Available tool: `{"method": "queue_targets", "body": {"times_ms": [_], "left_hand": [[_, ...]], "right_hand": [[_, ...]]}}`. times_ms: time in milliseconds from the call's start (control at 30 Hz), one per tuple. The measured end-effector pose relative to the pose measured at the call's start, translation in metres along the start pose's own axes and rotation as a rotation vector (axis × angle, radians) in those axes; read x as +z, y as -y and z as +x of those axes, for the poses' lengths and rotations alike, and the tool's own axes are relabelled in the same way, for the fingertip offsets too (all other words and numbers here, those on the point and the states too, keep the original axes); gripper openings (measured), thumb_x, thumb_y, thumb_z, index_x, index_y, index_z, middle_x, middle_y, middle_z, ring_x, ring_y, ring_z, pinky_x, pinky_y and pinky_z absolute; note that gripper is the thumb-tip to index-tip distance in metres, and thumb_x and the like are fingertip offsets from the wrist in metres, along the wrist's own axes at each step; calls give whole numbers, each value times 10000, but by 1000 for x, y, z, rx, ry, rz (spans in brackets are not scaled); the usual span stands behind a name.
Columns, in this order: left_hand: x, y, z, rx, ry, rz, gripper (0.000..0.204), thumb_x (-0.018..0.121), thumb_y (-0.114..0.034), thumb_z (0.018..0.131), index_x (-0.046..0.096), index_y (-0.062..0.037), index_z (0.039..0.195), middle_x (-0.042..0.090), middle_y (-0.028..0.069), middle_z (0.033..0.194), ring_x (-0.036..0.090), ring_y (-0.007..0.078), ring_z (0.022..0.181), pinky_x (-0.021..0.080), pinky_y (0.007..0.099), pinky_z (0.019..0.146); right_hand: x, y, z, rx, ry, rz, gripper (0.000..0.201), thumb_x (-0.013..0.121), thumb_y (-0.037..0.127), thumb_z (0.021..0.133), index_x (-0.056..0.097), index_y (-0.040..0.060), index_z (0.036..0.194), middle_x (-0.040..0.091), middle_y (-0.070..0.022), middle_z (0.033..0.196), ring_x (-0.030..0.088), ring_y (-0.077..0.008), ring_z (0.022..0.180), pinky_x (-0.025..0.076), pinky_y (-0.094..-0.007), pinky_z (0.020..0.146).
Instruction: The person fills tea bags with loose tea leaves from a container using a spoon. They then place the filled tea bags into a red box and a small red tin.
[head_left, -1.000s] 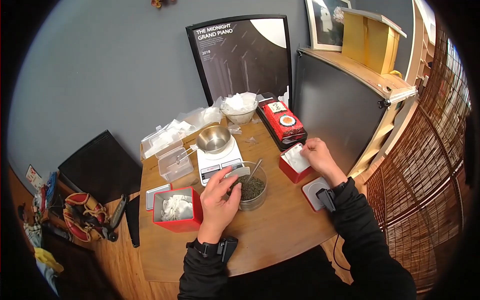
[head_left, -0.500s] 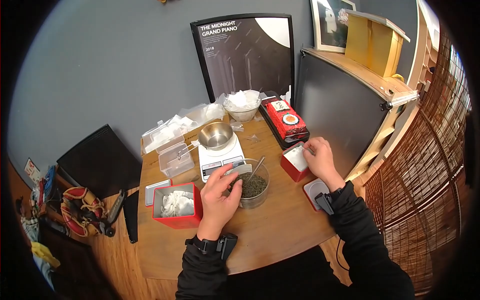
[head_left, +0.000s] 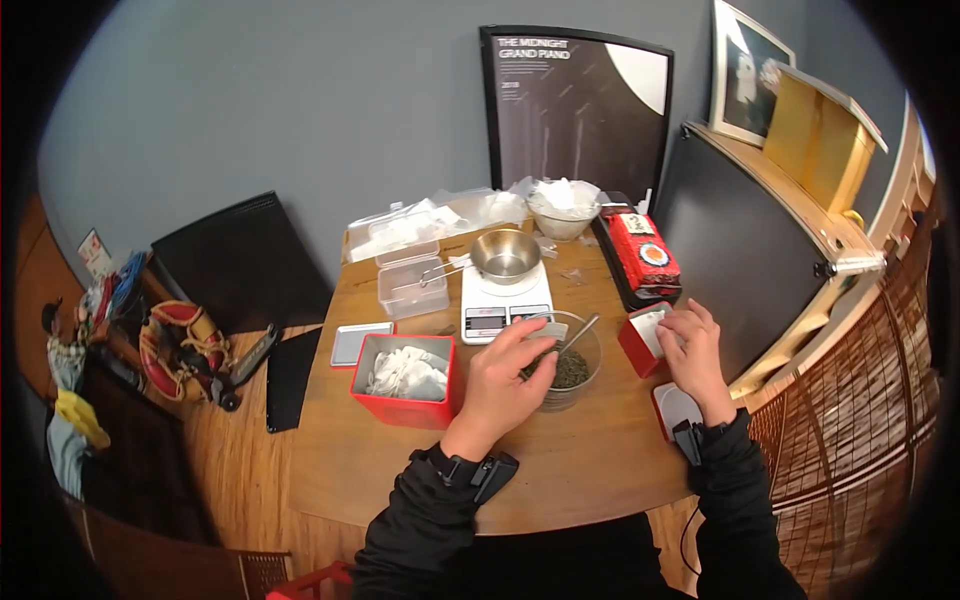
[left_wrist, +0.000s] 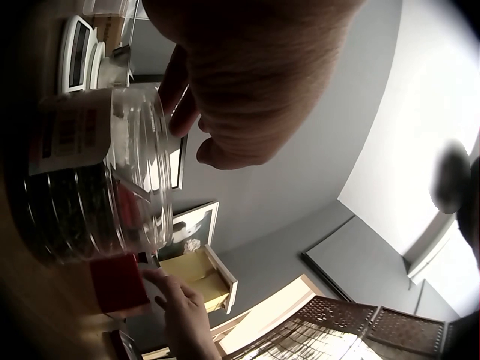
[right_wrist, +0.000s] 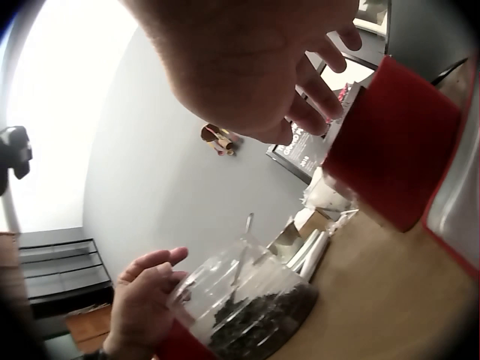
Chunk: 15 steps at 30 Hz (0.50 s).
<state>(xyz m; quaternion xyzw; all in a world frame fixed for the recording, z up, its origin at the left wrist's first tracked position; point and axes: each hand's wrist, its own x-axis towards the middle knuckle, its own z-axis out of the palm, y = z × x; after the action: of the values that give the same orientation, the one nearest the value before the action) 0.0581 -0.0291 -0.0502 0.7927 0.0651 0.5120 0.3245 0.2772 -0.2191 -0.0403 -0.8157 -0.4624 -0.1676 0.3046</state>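
Observation:
My left hand [head_left: 503, 385] is beside the clear jar [left_wrist: 146, 139], its fingers bent loosely at the rim and gripping nothing. Dark dried leaves [head_left: 572, 372] lie in the jar, with a metal spoon [head_left: 580, 332] leaning out of it. My right hand [head_left: 692, 348] hovers at the mouth of the small red tin [right_wrist: 397, 142], fingers relaxed and apart in the right wrist view. White paper-like pieces [head_left: 648, 327] show inside that tin. Left of my left hand is a larger red tin [head_left: 400, 410] with white pouches [head_left: 408, 373] in it.
Behind the jar stands a kitchen scale [head_left: 507, 322] bearing a steel pan [head_left: 505, 250]. Around it are a plastic box [head_left: 413, 297], a bowl of white pieces [head_left: 563, 227] and a red package [head_left: 643, 250]. Tin lids [head_left: 362, 345] lie beside both tins.
The head view has turned left, so the table appears further right. My right hand's fingers, bunched at the small tin's opening before, have loosened and spread. My left hand stays by the jar.

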Motion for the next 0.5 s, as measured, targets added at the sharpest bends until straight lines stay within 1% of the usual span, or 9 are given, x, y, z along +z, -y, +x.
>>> {"method": "queue_targets", "body": {"times_ms": [67, 133, 200, 267, 300, 367, 400, 467, 500], "left_hand": [[0, -2, 0, -19, -3, -2, 200, 751, -12, 781, 723, -14, 980, 697, 135, 1122, 687, 177, 793, 550, 266, 659], [0, -3, 2, 73, -19, 10, 191, 746, -4, 779, 723, -13, 968, 695, 142, 1122, 694, 196, 793, 552, 269, 665], [-6, -14, 6, 36, -21, 15, 167, 747, -6, 776, 718, -8, 940, 709, 131, 1062, 697, 212, 783, 556, 276, 677], [-13, -16, 12, 153, -70, -15, 134, 754, -11, 768, 705, -1, 893, 713, 101, 932, 679, 184, 730, 537, 276, 628], [-20, -21, 14, 156, -64, -12, 134, 754, -11, 768, 705, -1, 893, 713, 101, 932, 679, 184, 730, 537, 276, 628], [-44, -35, 17, 35, -130, 48, 73, 728, -14, 766, 683, -19, 823, 678, 97, 790, 666, 244, 654, 529, 316, 583], [-56, -37, 19, 34, -113, 46, 73, 728, -14, 766, 683, -19, 823, 678, 97, 790, 666, 244, 654, 529, 316, 583], [-83, -38, 22, -122, -26, 223, 56, 715, -19, 759, 668, -10, 790, 661, 116, 753, 653, 243, 620, 517, 314, 572], [-96, -39, 24, -199, 41, 297, 55, 709, -29, 755, 669, -4, 783, 660, 125, 739, 653, 245, 617, 518, 320, 575]], "right_hand": [[-7, 11, 2, -8, -17, 47, 138, 675, 161, 863, 712, 60, 949, 691, -99, 1078, 494, -409, 1255, 356, -484, 1032], [-9, 26, 2, -52, -50, 51, 114, 691, 129, 845, 703, 62, 937, 689, -91, 1051, 504, -394, 1243, 371, -469, 1024], [-14, 47, 4, -88, -74, 142, 112, 704, 108, 833, 702, 59, 934, 688, -85, 1043, 512, -383, 1234, 377, -459, 1024], [-12, 63, 7, -119, -83, 178, 112, 716, 99, 825, 698, 52, 925, 687, -83, 1023, 529, -374, 1210, 384, -449, 1021], [-9, 68, 8, -146, -91, 209, 116, 720, 98, 822, 696, 48, 923, 686, -83, 1012, 539, -371, 1192, 391, -450, 1017], [-4, 79, 11, -211, -106, 279, 127, 728, 95, 814, 689, 40, 922, 682, -87, 977, 567, -361, 1134, 411, -456, 1010], [-2, 83, 14, -195, -109, 282, 127, 728, 95, 814, 689, 40, 922, 682, -87, 977, 567, -361, 1134, 411, -456, 1010], [6, 90, 19, -242, -74, 327, 121, 726, 95, 816, 684, 37, 913, 679, -90, 963, 573, -358, 1112, 413, -462, 1019], [9, 95, 21, -254, -95, 362, 110, 723, 105, 819, 682, 45, 903, 680, -86, 955, 576, -354, 1113, 419, -456, 988]]}}
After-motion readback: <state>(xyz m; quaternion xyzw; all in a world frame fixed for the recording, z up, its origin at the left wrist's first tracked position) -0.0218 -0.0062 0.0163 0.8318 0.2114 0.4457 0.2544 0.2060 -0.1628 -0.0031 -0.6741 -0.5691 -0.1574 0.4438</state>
